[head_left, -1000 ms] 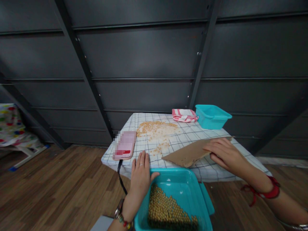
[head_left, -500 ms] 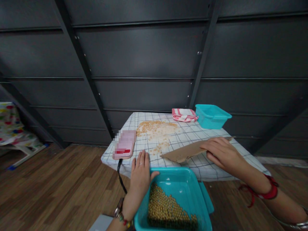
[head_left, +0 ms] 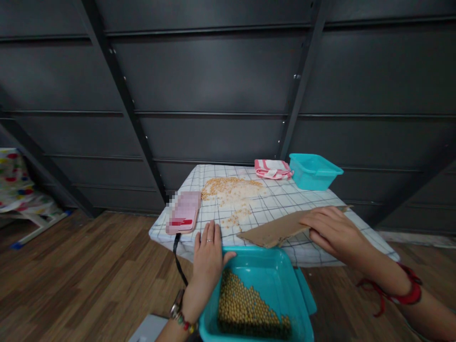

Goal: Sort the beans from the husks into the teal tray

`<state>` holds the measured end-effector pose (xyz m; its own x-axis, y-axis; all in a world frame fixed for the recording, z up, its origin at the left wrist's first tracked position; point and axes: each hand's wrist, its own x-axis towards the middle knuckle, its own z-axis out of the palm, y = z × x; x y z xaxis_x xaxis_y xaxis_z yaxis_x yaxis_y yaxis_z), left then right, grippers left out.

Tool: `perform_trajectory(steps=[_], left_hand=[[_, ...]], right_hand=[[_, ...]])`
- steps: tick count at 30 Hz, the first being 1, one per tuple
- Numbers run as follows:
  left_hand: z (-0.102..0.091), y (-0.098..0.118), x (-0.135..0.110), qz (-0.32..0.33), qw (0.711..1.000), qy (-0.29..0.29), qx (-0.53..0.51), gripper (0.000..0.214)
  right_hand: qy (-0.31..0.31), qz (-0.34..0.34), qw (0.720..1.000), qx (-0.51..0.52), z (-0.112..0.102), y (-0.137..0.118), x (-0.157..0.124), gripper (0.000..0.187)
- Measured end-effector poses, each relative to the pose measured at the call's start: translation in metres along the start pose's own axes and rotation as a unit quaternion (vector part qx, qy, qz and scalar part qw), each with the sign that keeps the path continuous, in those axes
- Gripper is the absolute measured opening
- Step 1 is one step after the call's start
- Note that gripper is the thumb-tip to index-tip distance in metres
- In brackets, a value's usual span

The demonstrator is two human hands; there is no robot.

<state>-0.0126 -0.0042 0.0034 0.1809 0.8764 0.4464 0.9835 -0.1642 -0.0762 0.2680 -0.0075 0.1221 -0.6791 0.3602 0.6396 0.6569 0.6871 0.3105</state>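
Observation:
My left hand (head_left: 207, 263) grips the near-left rim of a teal tub (head_left: 270, 269) that holds a heap of yellow beans (head_left: 245, 308), thumb inside the rim and fingers laid on the table edge. My right hand (head_left: 331, 229) holds a flat brown cardboard sheet (head_left: 274, 230) by its right end, fingers on top, with its left corner just above the tub's far rim. Loose beans (head_left: 231, 191) lie scattered on the checked tablecloth (head_left: 313, 199) beyond the cardboard.
A pink phone (head_left: 183, 213) with a black strap lies at the table's left edge. A folded pink-and-white cloth (head_left: 272, 169) and a second teal tub (head_left: 313, 171) sit at the far right. A dark metal wall stands behind; wooden floor all around.
The cardboard's left end rose and slid a little left toward the loose beans, then came back down flat near the tub. My left hand stayed on the tub rim.

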Motion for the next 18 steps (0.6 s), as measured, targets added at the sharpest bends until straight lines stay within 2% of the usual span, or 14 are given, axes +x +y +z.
perform_trajectory(steps=[4, 12, 18], left_hand=[[-0.0029, 0.0008, 0.0009, -0.002, 1.0, -0.005, -0.002, 0.069], [-0.0058, -0.0005, 0.0008, 0.0, 1.0, 0.003, 0.005, 0.068], [-0.0041, -0.0013, 0.0, -0.001, 1.0, -0.005, -0.009, 0.068]], right_hand=[[0.008, 0.017, 1.0, -0.023, 0.0005, 0.0011, 0.0028, 0.018], [-0.021, 0.0, 0.999, -0.029, 0.0057, -0.0027, 0.0087, 0.018], [-0.02, -0.004, 0.999, -0.028, 0.0028, -0.0028, 0.0082, 0.019]])
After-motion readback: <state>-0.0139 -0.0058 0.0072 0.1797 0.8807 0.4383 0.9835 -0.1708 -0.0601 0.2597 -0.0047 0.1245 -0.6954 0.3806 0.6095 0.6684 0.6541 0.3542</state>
